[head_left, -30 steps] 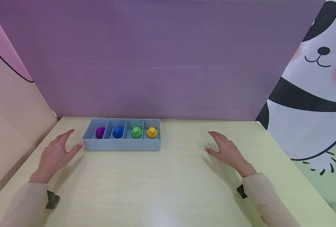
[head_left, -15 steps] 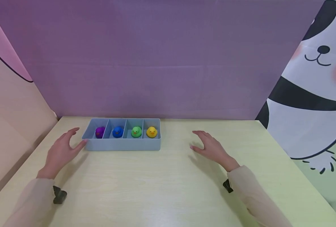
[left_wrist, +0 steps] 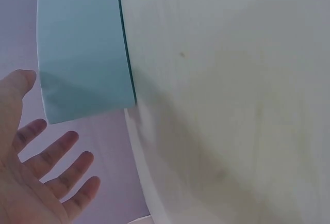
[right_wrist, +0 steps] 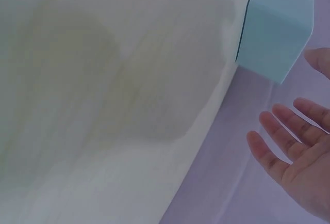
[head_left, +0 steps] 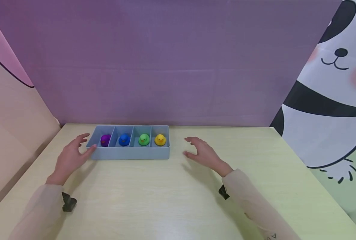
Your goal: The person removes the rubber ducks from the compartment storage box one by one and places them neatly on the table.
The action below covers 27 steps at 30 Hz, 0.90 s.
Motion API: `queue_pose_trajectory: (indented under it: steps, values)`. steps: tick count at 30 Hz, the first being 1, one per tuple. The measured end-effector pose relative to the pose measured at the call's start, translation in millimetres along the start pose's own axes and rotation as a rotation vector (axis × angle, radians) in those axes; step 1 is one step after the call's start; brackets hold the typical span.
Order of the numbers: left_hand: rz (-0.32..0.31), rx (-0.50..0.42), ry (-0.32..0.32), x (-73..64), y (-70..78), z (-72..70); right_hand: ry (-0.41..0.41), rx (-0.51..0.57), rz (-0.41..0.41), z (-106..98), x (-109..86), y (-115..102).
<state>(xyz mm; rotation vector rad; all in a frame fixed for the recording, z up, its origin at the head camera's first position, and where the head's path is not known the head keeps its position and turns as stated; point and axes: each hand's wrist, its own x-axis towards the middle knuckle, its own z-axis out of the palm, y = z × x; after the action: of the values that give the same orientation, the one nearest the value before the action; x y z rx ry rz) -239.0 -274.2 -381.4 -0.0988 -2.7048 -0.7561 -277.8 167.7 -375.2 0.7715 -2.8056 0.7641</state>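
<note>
A light blue box point(head_left: 129, 153) with a row of compartments stands near the table's back edge. In its compartments sit, from left to right, a purple duck point(head_left: 105, 140), a blue duck point(head_left: 124, 140), a green duck point(head_left: 143, 139) and a yellow duck point(head_left: 160, 140). My left hand point(head_left: 71, 158) hovers at the box's left end, thumb over the front corner; contact cannot be told. In the left wrist view its fingers point(left_wrist: 56, 152) are spread beside the box's end. My right hand point(head_left: 206, 155) is apart from the box, to its right, with nothing in it.
The pale wooden table point(head_left: 153, 200) reaches back to a purple cloth wall point(head_left: 178, 66). A panda print point(head_left: 331, 133) covers the right side wall, and a beige and pink panel point(head_left: 12, 116) borders the left.
Both hands have moved inward toward the box: the left hand slightly right to its left end, the right hand well to the left. The box and ducks stay in place.
</note>
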Motion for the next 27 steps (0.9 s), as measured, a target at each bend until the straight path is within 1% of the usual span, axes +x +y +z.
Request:
queue_pose_trajectory:
  steps: [6,10,20,23,27]
  values:
    - [0.002,-0.030,-0.009,3.8,1.4,2.6,-0.006,0.034,0.001,8.6,14.3,-15.1]
    - [-0.006,-0.044,-0.012,5.9,2.3,3.2,-0.001,0.090,0.007,14.4,23.5,-20.7]
    - [-0.020,-0.062,-0.051,9.9,2.4,5.7,0.020,0.210,-0.037,26.5,40.7,-30.0]
    - [-0.027,-0.065,-0.066,10.2,2.9,5.4,0.025,0.218,-0.043,30.9,45.1,-31.3]
    - [-0.042,-0.073,-0.088,10.0,4.1,4.3,0.023,0.213,-0.029,36.0,48.7,-32.3]
